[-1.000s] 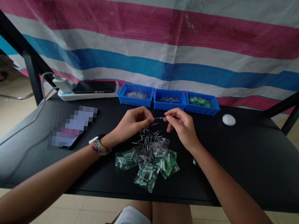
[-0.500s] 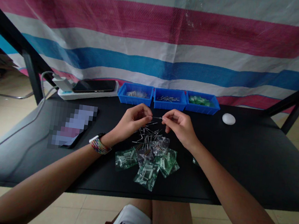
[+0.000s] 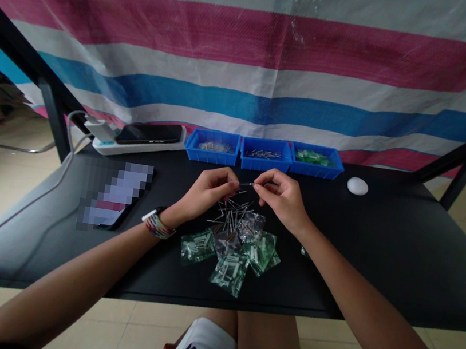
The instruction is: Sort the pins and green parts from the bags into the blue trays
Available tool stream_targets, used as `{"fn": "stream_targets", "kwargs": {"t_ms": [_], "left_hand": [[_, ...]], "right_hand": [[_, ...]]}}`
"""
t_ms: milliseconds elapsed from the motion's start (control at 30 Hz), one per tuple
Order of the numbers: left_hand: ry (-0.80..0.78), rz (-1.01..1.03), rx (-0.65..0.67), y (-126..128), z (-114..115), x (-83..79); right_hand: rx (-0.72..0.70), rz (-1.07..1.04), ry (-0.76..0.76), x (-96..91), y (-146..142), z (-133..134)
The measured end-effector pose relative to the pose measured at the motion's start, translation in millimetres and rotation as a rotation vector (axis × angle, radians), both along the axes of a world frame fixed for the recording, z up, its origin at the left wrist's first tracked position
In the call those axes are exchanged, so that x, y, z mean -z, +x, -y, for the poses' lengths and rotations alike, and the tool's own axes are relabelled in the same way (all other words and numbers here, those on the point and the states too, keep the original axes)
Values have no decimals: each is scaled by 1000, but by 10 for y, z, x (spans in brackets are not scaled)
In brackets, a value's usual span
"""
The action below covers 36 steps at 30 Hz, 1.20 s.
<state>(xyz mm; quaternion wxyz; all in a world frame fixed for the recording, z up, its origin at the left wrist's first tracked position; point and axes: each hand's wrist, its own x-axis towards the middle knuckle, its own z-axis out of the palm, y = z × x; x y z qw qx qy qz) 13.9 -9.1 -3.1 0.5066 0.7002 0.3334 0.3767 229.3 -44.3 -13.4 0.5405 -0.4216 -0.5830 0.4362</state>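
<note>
My left hand (image 3: 207,192) and my right hand (image 3: 284,198) meet above the middle of the black table (image 3: 377,258). Both pinch the ends of one thin metal pin (image 3: 247,184) held level between them. Just below lies a loose pile of similar metal pins (image 3: 231,215). Nearer to me sit several small clear and green plastic bags (image 3: 232,255) with parts inside. A watch and a woven band are on my left wrist.
Three blue bins (image 3: 266,155) stand in a row at the back edge, holding clear parts, metal pins and green parts. A white power strip with a phone (image 3: 147,135) on it lies back left, another phone (image 3: 115,195) nearer. A white round object (image 3: 357,185) sits back right.
Almost nothing: both hands stay pinched on the pin, with small finger shifts, and the view moves slightly.
</note>
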Motion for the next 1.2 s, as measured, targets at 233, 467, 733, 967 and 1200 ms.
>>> {"fn": "stream_targets", "kwargs": {"t_ms": [233, 467, 733, 967, 1200], "left_hand": [[37, 17, -16, 3, 22, -32], [61, 51, -25, 12, 26, -7], [73, 12, -79, -20, -25, 49], [478, -516, -176, -94, -77, 91], [631, -714, -121, -63, -18, 131]], "right_hand": [[-13, -8, -53, -7, 24, -25], [-57, -75, -118, 0, 26, -37], [28, -75, -50, 4, 51, -74], [345, 108, 66, 0, 339, -485], [467, 376, 147, 26, 512, -385]]}}
